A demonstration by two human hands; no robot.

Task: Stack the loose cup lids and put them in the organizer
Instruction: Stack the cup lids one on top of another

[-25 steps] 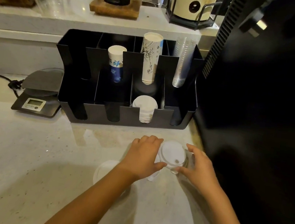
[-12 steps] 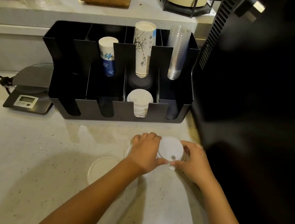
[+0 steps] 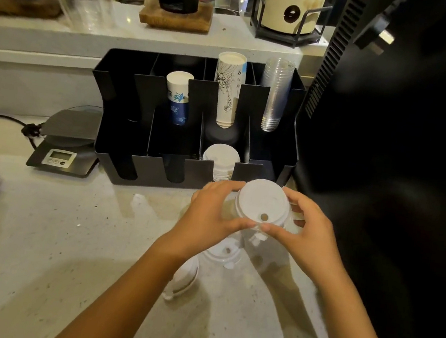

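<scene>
Lifted off the desk (image 3: 35, 228) since a moment ago, the stack of white lids (image 3: 263, 203) now sits between both hands, left hand (image 3: 210, 213) and right hand (image 3: 305, 229) grasping its rim. Organizer (image 3: 267, 172) stands just beyond at 12 o'clock; two loose lids (image 3: 223, 252) lie at 6 o'clock.

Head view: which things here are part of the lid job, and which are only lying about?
Part of the job:
left hand
right hand
held white lids
loose lids on the counter
black organizer

Only lying about:
digital scale
paper cup stack
clear cup stack
</scene>
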